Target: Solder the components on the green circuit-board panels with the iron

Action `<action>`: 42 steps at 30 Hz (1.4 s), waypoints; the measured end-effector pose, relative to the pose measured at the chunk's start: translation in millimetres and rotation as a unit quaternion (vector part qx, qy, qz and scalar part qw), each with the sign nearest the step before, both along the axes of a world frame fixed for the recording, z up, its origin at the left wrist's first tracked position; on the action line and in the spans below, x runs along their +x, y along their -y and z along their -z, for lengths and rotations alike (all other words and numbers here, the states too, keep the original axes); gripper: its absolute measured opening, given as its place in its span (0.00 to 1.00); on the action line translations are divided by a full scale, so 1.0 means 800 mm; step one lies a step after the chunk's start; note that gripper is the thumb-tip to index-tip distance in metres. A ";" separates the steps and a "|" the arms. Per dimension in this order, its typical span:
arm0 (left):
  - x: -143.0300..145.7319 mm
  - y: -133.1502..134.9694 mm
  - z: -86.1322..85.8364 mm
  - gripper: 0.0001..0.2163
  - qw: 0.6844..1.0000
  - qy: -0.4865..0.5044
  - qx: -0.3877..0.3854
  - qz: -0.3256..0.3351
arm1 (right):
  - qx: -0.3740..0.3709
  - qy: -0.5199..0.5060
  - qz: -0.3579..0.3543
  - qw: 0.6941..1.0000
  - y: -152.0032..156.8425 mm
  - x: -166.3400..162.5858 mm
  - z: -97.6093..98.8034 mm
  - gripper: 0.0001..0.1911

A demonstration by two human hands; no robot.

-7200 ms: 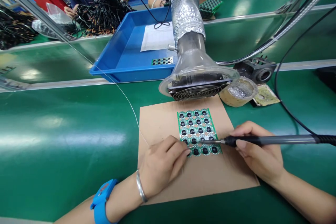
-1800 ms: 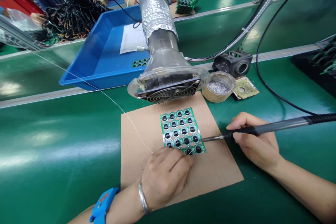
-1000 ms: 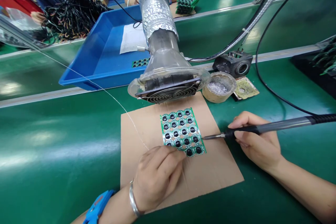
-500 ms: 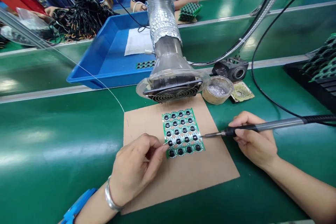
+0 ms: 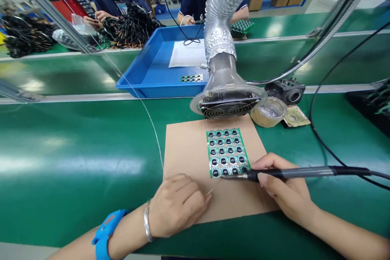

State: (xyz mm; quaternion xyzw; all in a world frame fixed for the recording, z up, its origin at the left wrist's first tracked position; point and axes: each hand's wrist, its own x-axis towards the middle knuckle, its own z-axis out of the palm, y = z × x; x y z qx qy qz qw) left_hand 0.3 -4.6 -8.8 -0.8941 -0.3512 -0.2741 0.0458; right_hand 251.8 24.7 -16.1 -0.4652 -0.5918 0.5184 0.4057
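A green circuit board panel (image 5: pixel 226 151) with rows of round black parts lies flat on a cardboard sheet (image 5: pixel 184 146). My right hand (image 5: pixel 288 189) grips a soldering iron (image 5: pixel 307 172) like a pen. Its tip is at the panel's near edge, close to the bottom row; whether it touches the board I cannot tell. Pinched in my left hand (image 5: pixel 179 205) is a thin solder wire (image 5: pixel 209 192), whose end points toward the iron tip. That hand rests low over the cardboard, in front of the panel, wearing a metal bangle and a blue wrist strap (image 5: pixel 106 229).
A fume extractor hood (image 5: pixel 228 101) hangs just behind the panel. Right of it stand a tub of solder (image 5: pixel 268 112), a sponge (image 5: pixel 296 116) and an iron holder (image 5: pixel 286 91). Behind is a blue tray (image 5: pixel 152 65). Two people work across the bench near bundled black cables (image 5: pixel 129 28).
The iron tip has moved from the panel's right side to its near edge. My left hand has drawn back from the panel's left edge toward me. The whole view has shifted.
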 end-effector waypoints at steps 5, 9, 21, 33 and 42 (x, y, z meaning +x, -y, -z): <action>-0.003 0.002 -0.004 0.12 1.000 0.015 -0.008 0.011 | 0.055 0.008 0.044 0.997 -0.001 0.000 0.015 0.04; -0.003 0.002 -0.003 0.12 1.000 0.018 -0.002 0.007 | 0.085 0.034 0.045 0.995 -0.002 0.000 0.017 0.04; 0.001 -0.001 0.008 0.11 1.000 0.003 0.006 0.002 | 0.103 0.068 0.023 0.992 -0.002 -0.002 0.011 0.04; 0.004 -0.006 0.017 0.11 1.000 0.007 0.012 0.009 | 0.111 0.064 0.009 0.992 -0.003 0.000 0.015 0.04; 0.001 -0.002 0.012 0.11 1.000 -0.001 -0.002 0.014 | 0.122 0.073 -0.009 0.990 -0.002 0.003 0.013 0.03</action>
